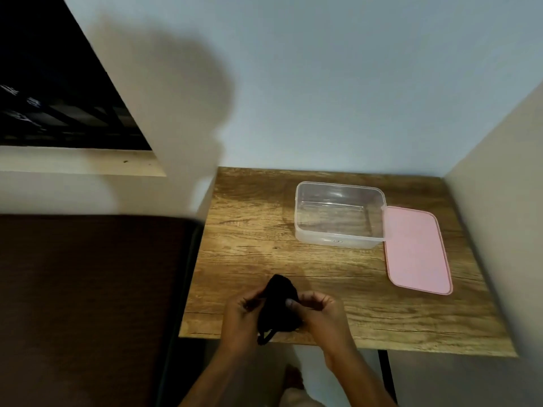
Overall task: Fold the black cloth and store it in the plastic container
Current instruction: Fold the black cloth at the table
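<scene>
A small black cloth (279, 306) is bunched up above the near edge of the wooden table (252, 230). My left hand (242, 321) grips its left side and my right hand (318, 314) pinches its right side. A thin strip of the cloth hangs down past the table edge. The clear plastic container (339, 214) stands open and empty further back on the table, well apart from both hands.
A pink lid (415, 249) lies flat on the table to the right of the container, touching its corner. A dark brown surface (88, 304) sits left of the table. Walls close in behind and on the right.
</scene>
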